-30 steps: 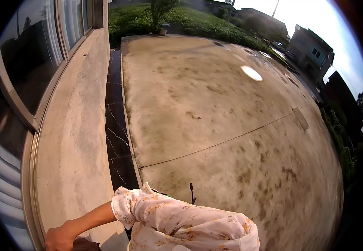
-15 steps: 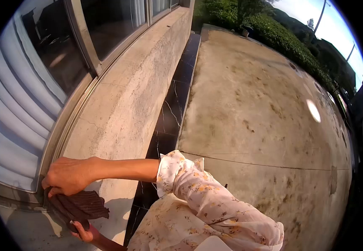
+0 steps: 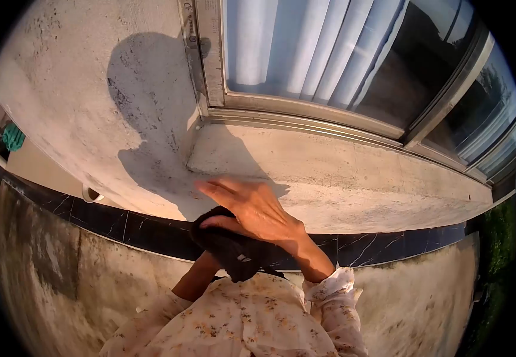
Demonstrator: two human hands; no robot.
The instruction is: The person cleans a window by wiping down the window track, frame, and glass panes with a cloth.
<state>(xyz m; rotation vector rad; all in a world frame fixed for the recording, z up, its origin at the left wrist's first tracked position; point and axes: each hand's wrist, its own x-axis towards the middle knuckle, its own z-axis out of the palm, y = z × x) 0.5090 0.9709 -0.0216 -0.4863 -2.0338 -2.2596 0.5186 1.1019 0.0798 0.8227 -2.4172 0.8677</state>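
Observation:
A dark brown cloth [image 3: 240, 256], bunched up, hangs in front of my body above the tiled strip. My left hand is mostly hidden behind it; only the left forearm [image 3: 198, 276] shows plainly, running up into the cloth, which appears gripped there. Over the cloth's upper edge lies my right hand [image 3: 255, 208], its fingers stretched out to the left and slightly blurred. A thumb lies against the cloth just below those fingers. A small pale mark shows on the cloth. Just beyond both hands is the rough concrete window sill [image 3: 329, 172].
A metal-framed sliding window [image 3: 305, 104] with a pale curtain [image 3: 305, 47] behind the glass stands above the sill. At left rises a concrete wall [image 3: 68, 89] carrying my shadow. Black tiles [image 3: 97, 220] edge the stained concrete ground [image 3: 121, 279]. A green cloth [image 3: 13, 137] is far left.
My view has turned left to face the window and wall. Both hands have drawn back from the window's lower corner with the cloth, and the right fingers have straightened.

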